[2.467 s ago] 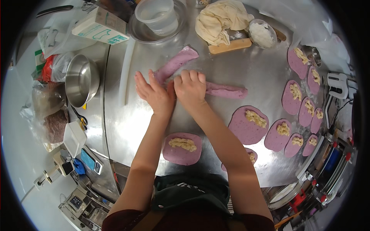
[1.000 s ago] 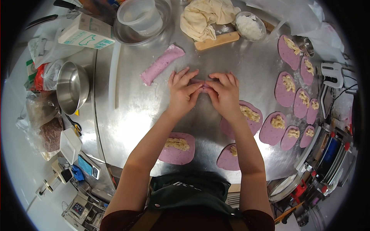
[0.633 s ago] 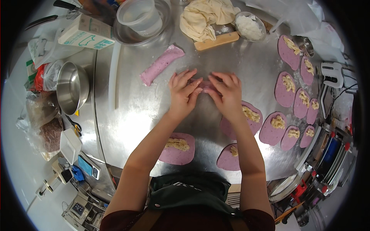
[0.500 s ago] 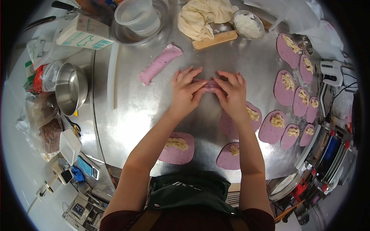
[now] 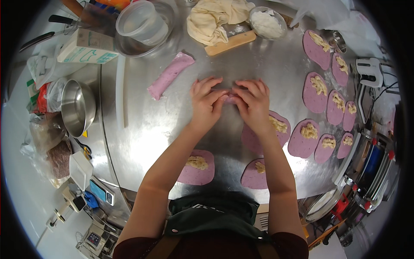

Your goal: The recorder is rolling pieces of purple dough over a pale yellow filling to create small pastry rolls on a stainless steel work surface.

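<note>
Over the middle of the metal table, my left hand [image 5: 205,102] and my right hand [image 5: 253,104] meet with bent fingers. Both pinch a small visible stretch of purple dough [image 5: 229,99], most of it hidden by fingers. To the upper left lies a rolled purple dough log [image 5: 170,77]. Below my hands are flat purple dough ovals topped with lumpy pale-yellow filling: one dough oval [image 5: 199,173] beside my left forearm, another oval [image 5: 253,137] partly under my right wrist, a third [image 5: 252,176] partly behind my right forearm. Several more dough ovals [image 5: 303,144] lie to the right.
At the back stand a clear plastic tub [image 5: 140,26] in a metal bowl, cream cloth [image 5: 215,21], a wooden-edged tool [image 5: 230,43] and a bowl of white flour [image 5: 267,23]. A white rod [image 5: 120,93] and a steel bowl [image 5: 77,108] are left; a hand mixer [image 5: 370,72] is right.
The whole view has shifted slightly, with the table things sliding left. My hands have drawn a little closer together on the dough, and less of it shows between them.
</note>
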`<state>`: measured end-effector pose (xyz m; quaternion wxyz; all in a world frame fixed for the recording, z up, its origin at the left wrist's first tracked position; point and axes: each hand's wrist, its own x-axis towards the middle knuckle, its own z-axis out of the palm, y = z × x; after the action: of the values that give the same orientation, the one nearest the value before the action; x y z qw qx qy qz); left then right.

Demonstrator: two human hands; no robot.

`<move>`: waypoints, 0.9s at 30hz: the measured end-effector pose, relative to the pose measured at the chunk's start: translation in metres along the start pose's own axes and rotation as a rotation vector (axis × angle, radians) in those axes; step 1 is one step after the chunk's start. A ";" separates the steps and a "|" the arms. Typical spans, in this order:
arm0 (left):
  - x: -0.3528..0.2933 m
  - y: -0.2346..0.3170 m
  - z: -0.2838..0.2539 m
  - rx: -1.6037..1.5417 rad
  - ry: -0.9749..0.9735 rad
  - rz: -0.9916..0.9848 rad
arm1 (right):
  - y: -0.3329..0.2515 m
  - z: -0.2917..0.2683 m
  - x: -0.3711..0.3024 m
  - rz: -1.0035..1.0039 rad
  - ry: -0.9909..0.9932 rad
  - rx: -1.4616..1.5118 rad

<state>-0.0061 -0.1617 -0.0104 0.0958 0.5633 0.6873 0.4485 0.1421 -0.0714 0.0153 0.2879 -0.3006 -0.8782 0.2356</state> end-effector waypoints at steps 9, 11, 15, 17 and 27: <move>0.006 0.008 0.006 0.041 -0.073 -0.009 | 0.013 -0.005 -0.004 0.026 -0.020 -0.001; 0.007 0.007 0.009 0.028 -0.062 -0.014 | 0.015 -0.001 -0.004 0.031 -0.011 0.028; 0.009 0.006 0.013 0.013 -0.039 -0.016 | 0.018 0.001 -0.005 0.027 0.024 0.065; 0.008 0.006 0.012 0.015 -0.039 -0.015 | 0.017 -0.002 -0.006 0.028 0.021 0.067; 0.015 0.019 0.013 0.129 -0.111 0.032 | 0.028 -0.014 -0.010 0.117 -0.018 0.064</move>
<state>0.0099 -0.1428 0.0014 0.0902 0.6033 0.6992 0.3728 0.1687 -0.0547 0.0057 0.2752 -0.3397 -0.8538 0.2828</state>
